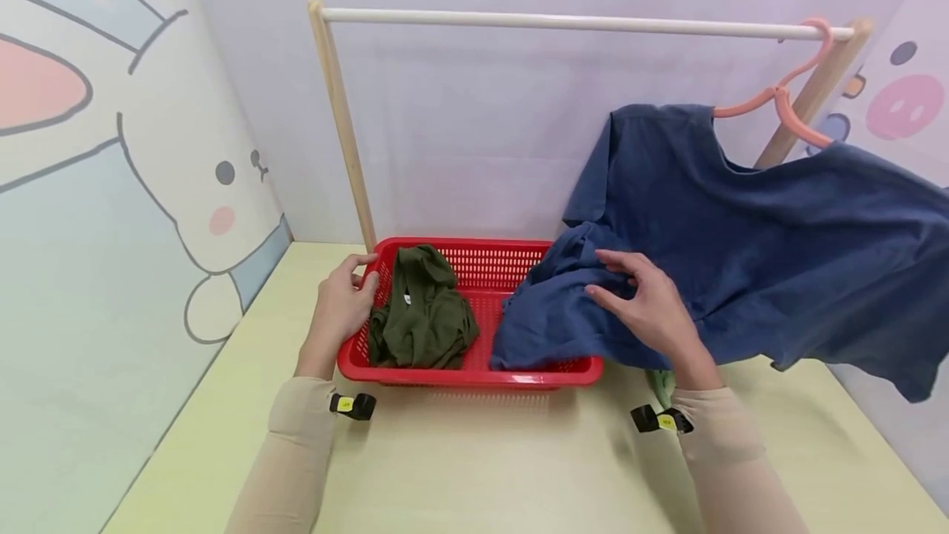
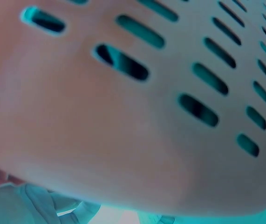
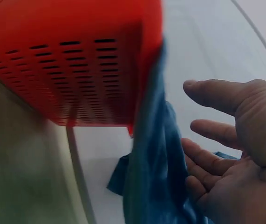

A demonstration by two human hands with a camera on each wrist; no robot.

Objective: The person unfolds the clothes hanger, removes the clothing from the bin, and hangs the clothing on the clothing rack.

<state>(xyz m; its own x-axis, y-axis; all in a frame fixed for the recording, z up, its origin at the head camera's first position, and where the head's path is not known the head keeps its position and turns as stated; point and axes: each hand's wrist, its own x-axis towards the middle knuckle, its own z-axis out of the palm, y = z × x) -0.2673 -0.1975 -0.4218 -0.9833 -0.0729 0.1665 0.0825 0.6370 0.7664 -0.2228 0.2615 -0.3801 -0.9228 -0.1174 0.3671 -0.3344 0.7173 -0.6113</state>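
Note:
A red slotted plastic basket (image 1: 474,377) holds a crumpled dark green garment (image 1: 426,311) on its left side. Bunched blue cloth (image 1: 544,316) fills its right side and, in the right wrist view, drapes over the rim. A blue short-sleeved shirt (image 1: 741,229) hangs on a pink hanger (image 1: 797,118), overlapping that cloth. My left hand (image 1: 344,299) has its thumb and fingertips right at the basket's left rim; the left wrist view is mostly the basket's wall (image 2: 100,126). Over the blue cloth, my right hand (image 1: 652,303) has its thumb and fingers spread apart, gripping nothing.
A wooden-ended rack with a white rod (image 1: 556,21) stands behind the basket, the hanger hooked near its right end. Something light green (image 1: 661,388) shows below the blue shirt. Walls with cartoon animals (image 1: 200,188) border the pale yellow table (image 1: 474,468) on both sides.

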